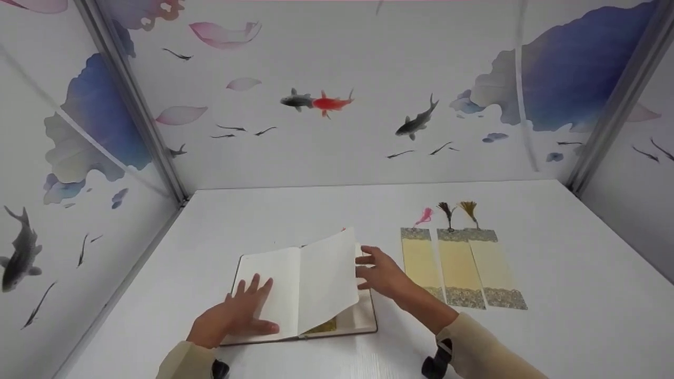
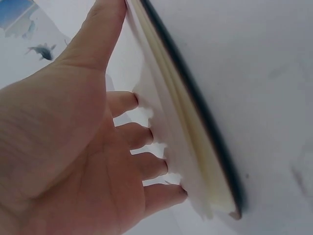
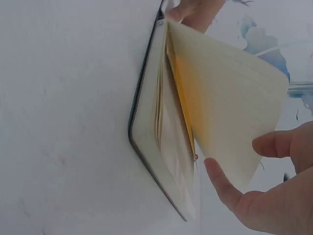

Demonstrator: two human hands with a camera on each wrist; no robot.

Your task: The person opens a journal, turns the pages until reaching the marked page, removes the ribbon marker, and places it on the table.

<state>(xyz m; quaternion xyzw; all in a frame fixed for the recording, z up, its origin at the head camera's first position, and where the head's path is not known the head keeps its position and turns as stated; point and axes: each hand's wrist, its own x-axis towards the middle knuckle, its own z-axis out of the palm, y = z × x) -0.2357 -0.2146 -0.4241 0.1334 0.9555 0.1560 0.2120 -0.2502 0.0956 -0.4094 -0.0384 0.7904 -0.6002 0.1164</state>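
Observation:
An open notebook (image 1: 274, 263) with a dark cover and blank pages lies on the table. My left hand (image 1: 245, 310) rests on its left page with fingers spread; the left wrist view shows the fingertips (image 2: 159, 164) touching the paper. On the right, a lifted page (image 1: 329, 284) stands at a slant. My right hand (image 1: 384, 271) is at that page's outer edge, its fingers extended against the underside; some fingertips are hidden behind the paper. Beneath the raised page shows a yellow-gold strip (image 3: 182, 93), mostly hidden, with a small red bit at its end.
Right of the notebook lie three yellowish bookmarks with patterned ends: one with a pink tassel (image 1: 425, 215), one with a dark tassel (image 1: 446, 210), one with a gold tassel (image 1: 468, 209). White panels printed with fish surround the white table (image 1: 574, 295).

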